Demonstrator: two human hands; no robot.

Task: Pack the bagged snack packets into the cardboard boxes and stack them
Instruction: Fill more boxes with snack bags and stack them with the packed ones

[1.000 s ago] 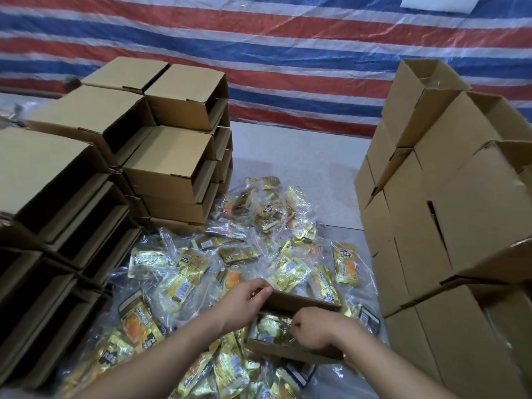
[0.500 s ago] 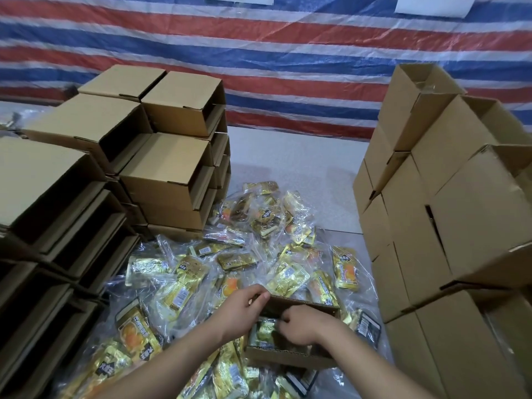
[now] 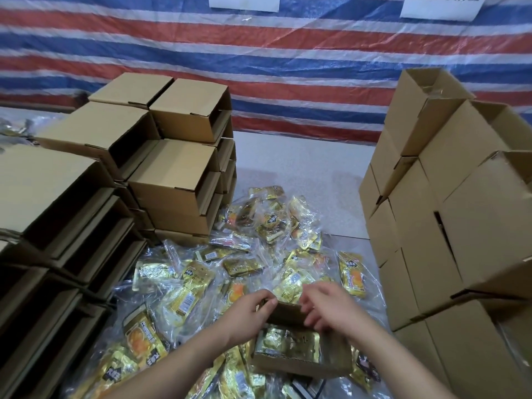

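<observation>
Both hands work at one small open cardboard box low centre. Left hand grips box's far-left top corner, thumb on the flap edge, fingers curled over it; forearm comes in from bottom left, wrist roughly straight. Right hand sits over far flap w/ fingers bent down onto it, palm down; can't tell if it pinches the flap or just presses. Right forearm enters from bottom right, angled in toward centre.

Inside box: gold bagged snack packets lying flat, filling most of the opening. Box rests on top of loose pile of bagged packets, which spreads across floor from bottom left up to centre.

Edges/room: stacks of flat-lying boxes w/ open sides wall off the left, nearest stack just beside the pile's left edge. Tall stack of closed boxes on right, near right forearm, one lower box's flap edge jutting toward it. Between the two stacks runs a lane of bare pale floor beyond the pile, ending at striped red/blue/white tarp behind. Two white paper sheets on tarp at top; text too blurred to read.
</observation>
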